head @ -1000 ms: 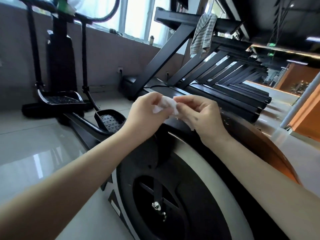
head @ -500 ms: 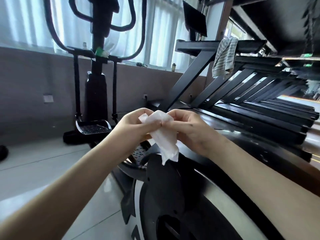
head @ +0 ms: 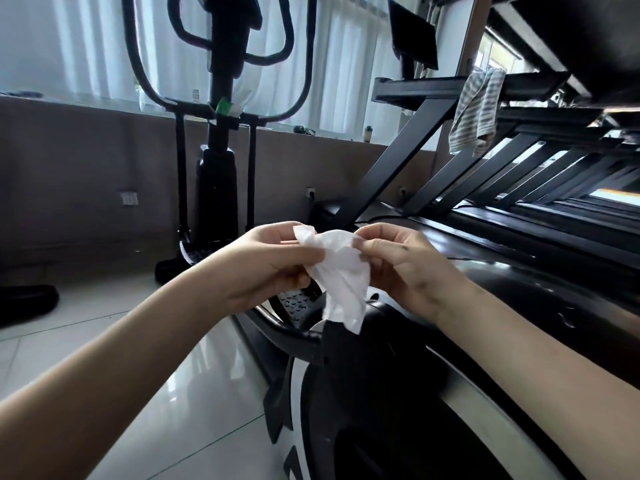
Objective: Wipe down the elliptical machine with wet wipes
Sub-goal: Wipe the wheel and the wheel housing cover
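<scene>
Wipe (head: 343, 271) at frame centre, crumpled, stretched between both hands. Its long axis hangs down, with the loose tail pointing at the elliptical's flywheel housing (head: 398, 393) directly below. Left hand (head: 266, 261) pinches the upper-left corner and right hand (head: 408, 268) pinches the upper-right edge, fingers curled rather than spread. Can't tell if the tail tip touches the housing. Both hands look equally near it; next move is likely straight down.

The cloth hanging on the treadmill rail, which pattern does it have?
The cloth has grey and white stripes; the head view shows it.
</scene>
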